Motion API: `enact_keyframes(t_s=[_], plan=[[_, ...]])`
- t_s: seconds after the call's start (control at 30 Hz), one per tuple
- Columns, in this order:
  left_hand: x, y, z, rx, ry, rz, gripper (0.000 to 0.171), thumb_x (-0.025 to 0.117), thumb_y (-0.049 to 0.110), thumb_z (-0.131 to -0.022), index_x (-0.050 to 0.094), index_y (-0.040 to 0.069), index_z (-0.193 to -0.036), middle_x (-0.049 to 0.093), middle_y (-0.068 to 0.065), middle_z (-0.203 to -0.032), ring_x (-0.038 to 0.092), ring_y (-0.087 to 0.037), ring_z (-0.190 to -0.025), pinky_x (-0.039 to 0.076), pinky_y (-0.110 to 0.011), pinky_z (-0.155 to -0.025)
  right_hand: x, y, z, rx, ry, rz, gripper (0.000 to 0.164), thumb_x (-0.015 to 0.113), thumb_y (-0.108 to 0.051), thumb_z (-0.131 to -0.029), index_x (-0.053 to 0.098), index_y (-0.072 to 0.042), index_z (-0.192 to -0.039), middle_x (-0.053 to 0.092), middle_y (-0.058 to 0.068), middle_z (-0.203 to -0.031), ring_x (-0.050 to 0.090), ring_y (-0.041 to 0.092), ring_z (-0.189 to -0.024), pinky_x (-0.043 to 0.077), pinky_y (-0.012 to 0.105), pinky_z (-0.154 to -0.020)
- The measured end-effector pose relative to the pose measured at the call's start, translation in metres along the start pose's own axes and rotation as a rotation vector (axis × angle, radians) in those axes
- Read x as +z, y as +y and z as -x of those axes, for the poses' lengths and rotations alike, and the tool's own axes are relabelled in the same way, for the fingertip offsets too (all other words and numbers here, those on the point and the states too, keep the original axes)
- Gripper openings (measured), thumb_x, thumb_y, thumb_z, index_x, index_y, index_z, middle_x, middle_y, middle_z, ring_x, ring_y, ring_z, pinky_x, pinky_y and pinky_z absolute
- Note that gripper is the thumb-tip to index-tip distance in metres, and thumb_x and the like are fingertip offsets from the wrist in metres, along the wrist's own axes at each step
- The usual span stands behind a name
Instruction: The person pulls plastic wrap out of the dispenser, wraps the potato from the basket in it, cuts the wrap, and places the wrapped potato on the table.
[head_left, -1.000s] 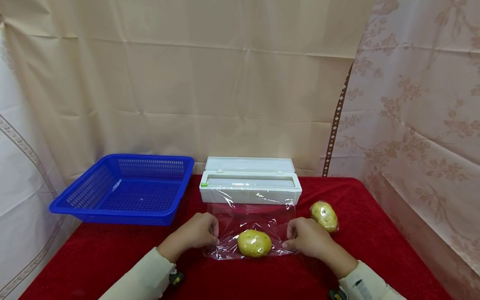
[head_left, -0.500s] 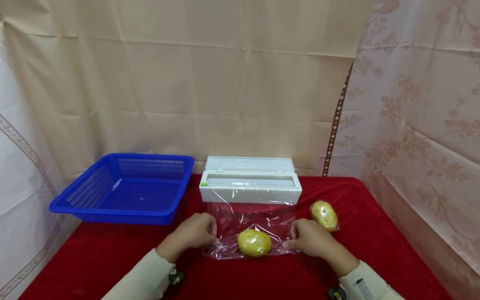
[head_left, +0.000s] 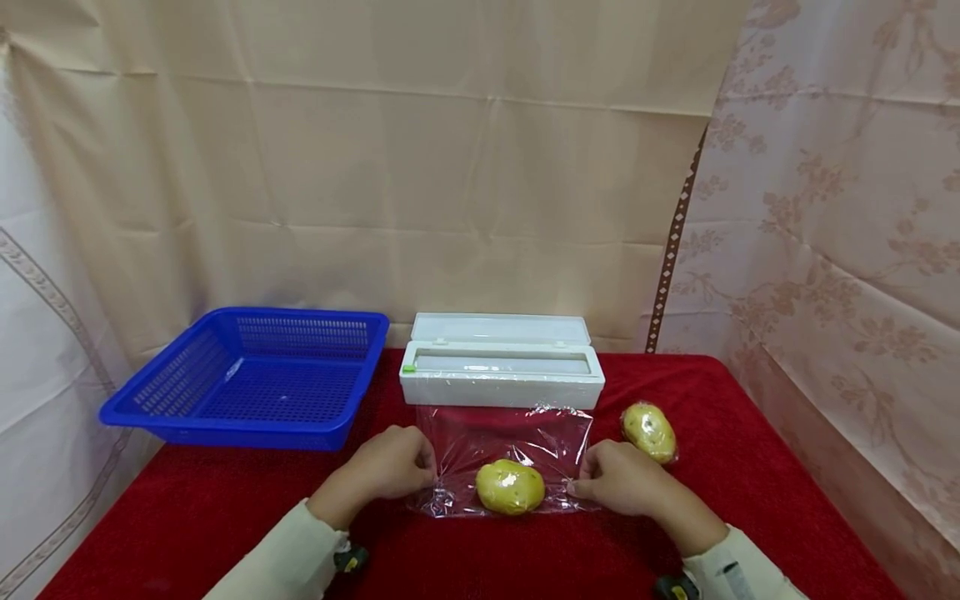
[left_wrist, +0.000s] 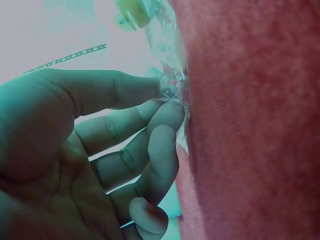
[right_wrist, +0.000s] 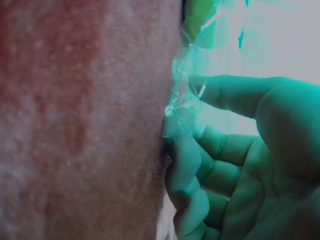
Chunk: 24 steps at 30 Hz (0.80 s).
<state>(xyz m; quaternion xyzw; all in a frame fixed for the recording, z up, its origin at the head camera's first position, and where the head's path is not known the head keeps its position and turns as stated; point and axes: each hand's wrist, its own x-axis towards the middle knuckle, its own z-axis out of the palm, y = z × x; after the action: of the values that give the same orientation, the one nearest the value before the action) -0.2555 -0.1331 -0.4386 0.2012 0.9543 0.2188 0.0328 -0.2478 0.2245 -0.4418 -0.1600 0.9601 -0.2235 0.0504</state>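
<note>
A yellow potato (head_left: pixel 510 487) lies on a sheet of clear cling film (head_left: pixel 487 433) that stretches forward to the open white cling film box (head_left: pixel 502 387). At the film's left edge my left hand (head_left: pixel 393 462) pinches it; the left wrist view shows the bunched film (left_wrist: pixel 172 90) between thumb and fingertips. My right hand (head_left: pixel 622 477) holds the right edge, with crinkled film (right_wrist: pixel 180 107) between thumb and curled fingers in the right wrist view. Both hands are beside the potato, apart from it. A second potato (head_left: pixel 648 432), wrapped in film, rests beyond my right hand.
A blue plastic basket (head_left: pixel 247 437) stands at the back left. The box's lid (head_left: pixel 501 328) is raised, and a green slider (head_left: pixel 408 368) sits at its left end. Red cloth (head_left: pixel 480 558) covers the table, with beige curtain (head_left: pixel 375 167) hanging behind.
The creases and glints in the film have shifted, and its stretch near the box looks slacker. My hands have barely moved, and the potato stays in nearly the same place.
</note>
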Motion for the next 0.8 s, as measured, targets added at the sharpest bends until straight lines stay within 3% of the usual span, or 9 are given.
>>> enact_keyframes(t_s=[0.17,0.37,0.63,0.8], plan=[[-0.008,0.005,0.003,-0.02,-0.017,0.013,0.014,0.076,0.016,-0.077,0.07,0.026,-0.069,0.061,0.013,-0.063,0.056,-0.009,-0.057,0.045,-0.032,-0.054,-0.01,0.002,0.002,-0.064,-0.035,-0.106,0.023,0.08,-0.027,-0.086,0.065,-0.018,-0.071,0.058,-0.009,-0.064,0.051,0.008,-0.06,0.043,0.026,-0.056],[-0.018,0.016,0.005,0.0,0.039,-0.018,0.016,0.078,0.018,-0.079,0.066,0.026,-0.07,0.06,0.013,-0.064,0.054,-0.009,-0.058,0.044,-0.032,-0.054,-0.023,0.001,-0.001,-0.118,-0.016,-0.159,0.019,0.077,-0.021,-0.09,0.066,-0.017,-0.075,0.06,-0.009,-0.068,0.051,0.006,-0.061,0.044,0.025,-0.057],[-0.021,0.041,-0.007,0.179,0.078,0.037,0.015,0.082,0.018,-0.084,0.069,0.024,-0.078,0.061,0.014,-0.07,0.054,-0.005,-0.064,0.046,-0.027,-0.059,-0.026,-0.029,-0.008,-0.19,-0.045,-0.235,0.014,0.081,-0.019,-0.088,0.068,-0.02,-0.082,0.065,-0.007,-0.073,0.06,0.009,-0.065,0.051,0.026,-0.057],[-0.017,0.056,-0.012,0.305,0.071,0.087,0.008,0.081,0.016,-0.087,0.074,0.02,-0.086,0.064,0.012,-0.079,0.059,-0.005,-0.072,0.05,-0.023,-0.066,-0.018,-0.051,-0.011,-0.296,-0.066,-0.239,0.016,0.084,-0.016,-0.085,0.069,-0.019,-0.089,0.068,-0.009,-0.082,0.065,0.008,-0.075,0.054,0.025,-0.068]])
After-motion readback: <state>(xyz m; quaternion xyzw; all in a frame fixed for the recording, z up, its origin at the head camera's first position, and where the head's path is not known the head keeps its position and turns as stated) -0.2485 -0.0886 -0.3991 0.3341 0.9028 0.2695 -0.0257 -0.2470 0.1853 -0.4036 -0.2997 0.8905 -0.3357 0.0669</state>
